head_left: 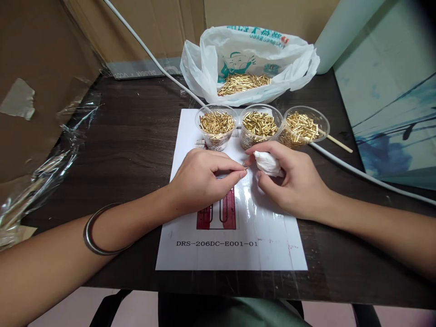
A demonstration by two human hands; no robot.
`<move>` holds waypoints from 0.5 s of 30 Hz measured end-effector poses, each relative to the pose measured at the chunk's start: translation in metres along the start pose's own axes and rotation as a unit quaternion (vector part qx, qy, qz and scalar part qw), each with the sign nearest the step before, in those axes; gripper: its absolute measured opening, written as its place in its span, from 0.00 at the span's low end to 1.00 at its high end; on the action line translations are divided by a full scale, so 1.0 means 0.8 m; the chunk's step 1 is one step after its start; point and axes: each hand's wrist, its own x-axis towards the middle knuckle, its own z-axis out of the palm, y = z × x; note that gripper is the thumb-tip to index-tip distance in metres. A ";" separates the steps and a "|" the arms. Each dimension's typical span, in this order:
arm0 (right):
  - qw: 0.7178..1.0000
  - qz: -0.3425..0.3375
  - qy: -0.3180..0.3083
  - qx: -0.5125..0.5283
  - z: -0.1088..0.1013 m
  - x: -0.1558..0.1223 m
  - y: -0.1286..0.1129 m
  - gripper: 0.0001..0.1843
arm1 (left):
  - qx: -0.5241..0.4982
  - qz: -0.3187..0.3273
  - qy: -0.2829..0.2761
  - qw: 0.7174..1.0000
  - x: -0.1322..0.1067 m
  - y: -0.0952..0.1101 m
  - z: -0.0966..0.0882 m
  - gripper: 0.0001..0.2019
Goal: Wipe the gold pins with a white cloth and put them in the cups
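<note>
My left hand is closed in a pinch, thumb against forefinger, with a tiny gold-coloured metal pin at the fingertips. Its exact shape is too small to make out. Close by on the right, my right hand curls round a crumpled white tissue, its forefinger tip close to the pin. Both hands hover over a printed white sheet with a dark red drawing partly hidden by the left hand. Just beyond the fingers stand clear plastic cups, left, middle and right, holding small gold metal pieces.
Behind the cups, an open white plastic bag holds many gold pins. A wooden stick lies by the right cup. A white cable crosses the dark table. Cardboard and clear wrap line the left.
</note>
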 end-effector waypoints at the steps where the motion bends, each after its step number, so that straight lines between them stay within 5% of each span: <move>1: 1.000 0.008 -0.002 0.000 0.001 0.000 0.001 0.21 | 0.001 -0.001 -0.001 1.000 0.000 0.000 0.000 0.09; 15: 0.996 -0.060 -0.018 -0.063 0.004 0.001 0.006 0.14 | -0.015 0.010 0.001 1.000 0.001 -0.001 0.000 0.08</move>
